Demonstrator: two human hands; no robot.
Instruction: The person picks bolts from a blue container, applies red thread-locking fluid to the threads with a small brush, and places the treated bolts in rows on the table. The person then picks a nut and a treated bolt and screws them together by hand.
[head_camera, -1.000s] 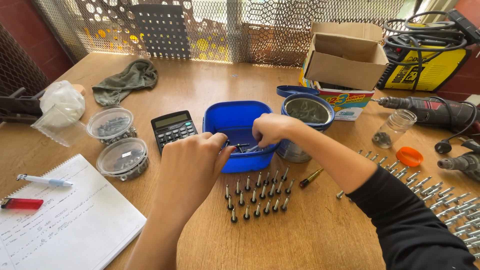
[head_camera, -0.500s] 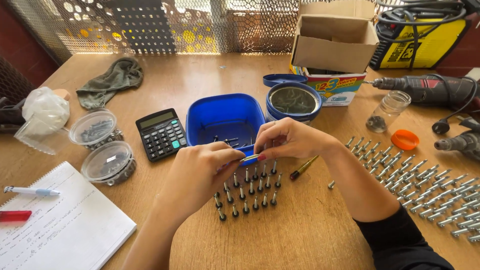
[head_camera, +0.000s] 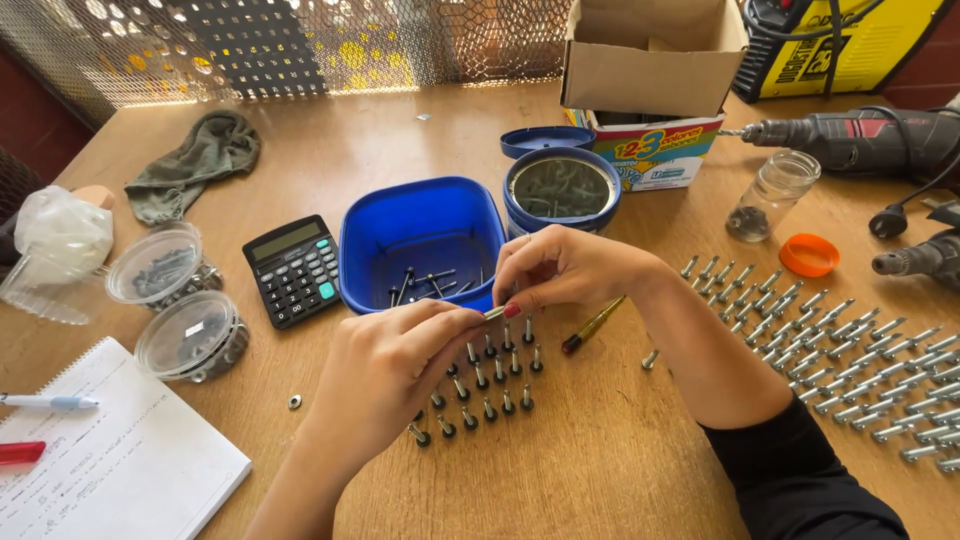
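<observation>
Fingers of both the left hand (head_camera: 385, 365) and right hand (head_camera: 560, 268) pinch one small bolt (head_camera: 494, 313) between them, above upright bolt rows (head_camera: 480, 385), just before the blue tub (head_camera: 420, 240).

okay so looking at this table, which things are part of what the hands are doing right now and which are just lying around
In use:
left hand and right hand, pinching one small bolt between them
upright bolts standing in rows below
blue tub with loose bolts

Lying about:
calculator
green cloth
notebook
power drill
orange lid
</observation>
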